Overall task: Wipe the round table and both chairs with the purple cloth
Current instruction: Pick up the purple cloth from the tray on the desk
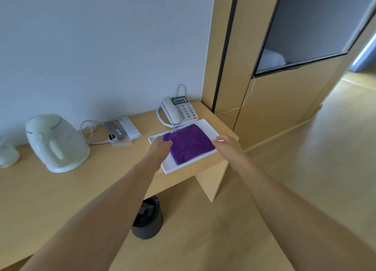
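A folded purple cloth [190, 143] lies flat in a shallow white tray [184, 168] on the right end of a wooden desk [50, 191]. My left hand [160, 147] reaches over the tray's left side, its fingers loosely curled at the cloth's left edge. My right hand [227, 146] hovers at the tray's right rim beside the cloth, fingers bent and touching the rim. Neither hand plainly holds the cloth. The round table and the chairs are out of view.
A white phone [180, 111] stands just behind the tray. Two remotes [124, 129], a cable and a white kettle [56, 142] sit further left on the desk. A dark waste bin [147, 219] stands on the floor below. A wall television [311, 26] hangs at the right.
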